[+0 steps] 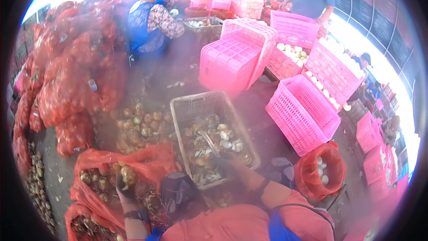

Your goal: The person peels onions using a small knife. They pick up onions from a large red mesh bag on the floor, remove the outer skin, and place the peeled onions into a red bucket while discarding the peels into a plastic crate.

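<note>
Lying open left of the grey crate (196,107), a red sack (156,154) apparently keeps onions (98,187) handy; there the left hand (125,191) clasps one onion (129,175). Over the crate the right hand (224,165) grips a knife-like tool (209,143), probably to catch peelings (203,169). Right of the crate, a red-lined basket (339,169) seemingly keeps white onions (324,179) apart.
</note>
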